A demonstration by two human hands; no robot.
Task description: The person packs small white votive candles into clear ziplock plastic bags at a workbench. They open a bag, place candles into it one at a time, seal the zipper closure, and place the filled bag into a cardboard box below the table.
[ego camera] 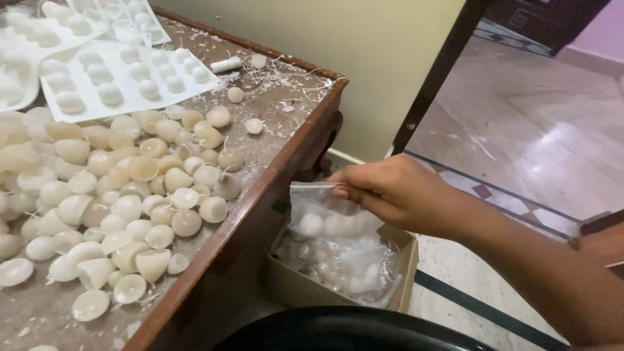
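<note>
Clear plastic bag (325, 214) of small white wax candles hangs just above an open cardboard box (406, 273) beside the table, pinched shut at its top edge by the person's right hand (390, 192). More filled bags lie in the box. Loose candles (123, 195) cover the wooden table (273, 162), with white moulds (123, 78) behind them.
</note>
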